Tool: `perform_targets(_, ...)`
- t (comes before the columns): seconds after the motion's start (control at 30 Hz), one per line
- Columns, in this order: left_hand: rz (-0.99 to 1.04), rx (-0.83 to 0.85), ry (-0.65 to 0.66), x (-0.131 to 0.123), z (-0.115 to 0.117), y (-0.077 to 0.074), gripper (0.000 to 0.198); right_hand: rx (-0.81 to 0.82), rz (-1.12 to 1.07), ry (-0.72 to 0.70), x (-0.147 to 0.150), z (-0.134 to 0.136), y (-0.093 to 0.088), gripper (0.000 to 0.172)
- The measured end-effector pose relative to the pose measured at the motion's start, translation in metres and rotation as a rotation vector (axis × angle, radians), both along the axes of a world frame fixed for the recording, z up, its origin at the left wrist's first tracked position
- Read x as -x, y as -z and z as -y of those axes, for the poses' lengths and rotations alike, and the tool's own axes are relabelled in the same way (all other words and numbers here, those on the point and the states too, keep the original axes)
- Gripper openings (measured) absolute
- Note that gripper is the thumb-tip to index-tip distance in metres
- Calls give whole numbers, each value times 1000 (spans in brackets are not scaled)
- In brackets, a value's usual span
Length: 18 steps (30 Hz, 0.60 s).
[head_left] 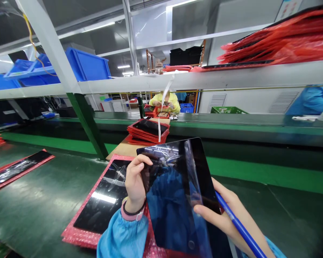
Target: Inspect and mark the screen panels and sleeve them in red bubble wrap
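Observation:
A glossy black tablet screen (172,200) is held up tilted in front of me, with loose, creased clear film over its right part. My left hand (136,177) is closed on its upper left edge, fingers curled at the rim. On the right edge, my right hand (226,211) grips the panel, its thumb lying over the front. A blue pen (238,225) is also in that hand, slanting down to the lower right. Beside my left wrist, another black screen (104,200) lies on pink bubble wrap (82,234) on the table.
Several screens in red wrap (148,130) are stacked on cardboard (123,147) ahead. Another wrapped panel (21,165) lies at the left. A green post (87,125) stands before me. Overhead, a shelf (204,77) bears red-wrapped panels and blue bins (88,64). A co-worker (174,102) sits beyond.

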<state>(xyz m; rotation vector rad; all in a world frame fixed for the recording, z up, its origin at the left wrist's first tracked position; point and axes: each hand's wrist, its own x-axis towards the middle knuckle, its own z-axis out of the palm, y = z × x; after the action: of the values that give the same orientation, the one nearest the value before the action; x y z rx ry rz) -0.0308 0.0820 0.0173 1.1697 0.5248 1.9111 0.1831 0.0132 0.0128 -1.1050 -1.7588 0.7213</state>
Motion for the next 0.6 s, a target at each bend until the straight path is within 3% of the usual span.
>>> perform_targets(0.13, -7, 26, -21, 0, 0, -1, 13, -74, 43, 54, 3, 0, 8, 68)
perform_targets(0.23, -48, 23, -61, 1, -1, 2, 12, -256, 51, 129, 8, 0, 12, 92)
perform_targets(0.3, -83, 3, -85, 2, -1, 6, 11, -411, 63, 140, 10, 0, 14, 97)
perform_targets(0.37, -127, -16, -104, 3, -2, 10, 11, -515, 152, 115, 9, 3, 14, 91)
perform_targets(0.47, -218, -59, -134, 3, -1, 14, 13, -532, 276, 54, 8, 8, 11, 81)
perform_targets(0.53, -260, -81, -145, 1, 2, 14, 13, -521, 231, 69, 10, 10, 8, 72)
perform_targets(0.6, -259, -82, -151, -4, 7, 14, 13, -555, 93, 175, 12, 10, 6, 56)
